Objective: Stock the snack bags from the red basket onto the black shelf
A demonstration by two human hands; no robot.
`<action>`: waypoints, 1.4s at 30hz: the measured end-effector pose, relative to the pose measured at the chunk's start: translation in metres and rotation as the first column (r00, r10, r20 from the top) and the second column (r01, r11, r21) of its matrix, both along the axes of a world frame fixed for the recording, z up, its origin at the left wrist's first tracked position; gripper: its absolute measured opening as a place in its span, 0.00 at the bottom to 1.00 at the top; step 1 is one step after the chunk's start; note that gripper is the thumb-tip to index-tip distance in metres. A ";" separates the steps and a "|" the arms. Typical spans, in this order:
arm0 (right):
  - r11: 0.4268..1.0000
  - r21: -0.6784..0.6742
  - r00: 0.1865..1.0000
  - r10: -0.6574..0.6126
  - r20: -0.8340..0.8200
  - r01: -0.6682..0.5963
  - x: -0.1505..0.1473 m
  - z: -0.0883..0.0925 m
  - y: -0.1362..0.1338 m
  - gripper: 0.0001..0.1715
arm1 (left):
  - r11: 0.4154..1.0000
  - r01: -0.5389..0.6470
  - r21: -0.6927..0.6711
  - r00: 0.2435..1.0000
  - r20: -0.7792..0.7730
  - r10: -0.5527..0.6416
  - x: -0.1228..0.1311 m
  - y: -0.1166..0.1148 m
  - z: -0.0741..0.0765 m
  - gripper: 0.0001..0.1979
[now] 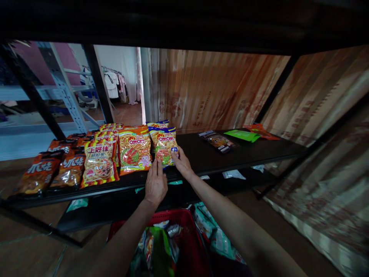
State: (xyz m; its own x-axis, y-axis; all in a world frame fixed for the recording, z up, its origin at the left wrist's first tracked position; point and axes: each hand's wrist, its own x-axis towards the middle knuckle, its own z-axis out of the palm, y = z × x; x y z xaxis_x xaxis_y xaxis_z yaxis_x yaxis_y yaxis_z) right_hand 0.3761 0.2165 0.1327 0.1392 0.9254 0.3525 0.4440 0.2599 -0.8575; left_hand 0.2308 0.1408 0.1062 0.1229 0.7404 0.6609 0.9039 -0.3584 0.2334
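Note:
A blue-topped yellow snack bag (pixel 165 143) stands upright near the front of the black shelf (pixel 201 157), with a similar bag behind it. My right hand (pixel 182 162) holds its right edge between thumb and fingers. Against its lower left part lie the fingertips of my left hand (pixel 156 184), fingers stretched out and side by side. An orange noodle-snack bag (pixel 134 148) stands directly left of it. Further left are yellow and red bags (pixel 100 161), then dark and orange bags (pixel 68 169) at the shelf's left end.
On the shelf's right part lie a dark packet (pixel 218 141), a green packet (pixel 242 135) and an orange packet (pixel 261 130). Below stands a red basket (pixel 188 234) with packets. A lower shelf (pixel 98 211) holds small packets. Black posts and a striped curtain (pixel 213 92) surround the shelf.

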 end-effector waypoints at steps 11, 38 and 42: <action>0.990 -0.134 0.992 -0.014 0.126 0.031 -0.002 0.012 -0.014 0.32 | 1.000 0.004 0.000 1.000 -0.011 -0.004 0.000 -0.004 0.001 0.28; 0.846 0.451 0.864 0.021 0.503 -0.283 -0.046 0.014 -0.083 0.24 | 0.999 0.018 -0.044 0.999 -0.035 -0.019 -0.039 -0.033 -0.007 0.25; 0.803 0.317 0.775 0.259 0.577 -0.504 -0.062 -0.005 -0.111 0.24 | 0.997 0.026 -0.071 0.999 -0.042 -0.029 -0.051 -0.033 -0.011 0.24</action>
State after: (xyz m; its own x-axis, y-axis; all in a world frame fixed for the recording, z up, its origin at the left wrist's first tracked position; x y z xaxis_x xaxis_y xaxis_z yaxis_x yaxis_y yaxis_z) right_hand 0.3145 0.1053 0.1277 -0.4931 0.5899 0.6394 0.5396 0.7839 -0.3071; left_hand 0.1800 0.1077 0.0954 0.1710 0.7806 0.6011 0.9037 -0.3673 0.2199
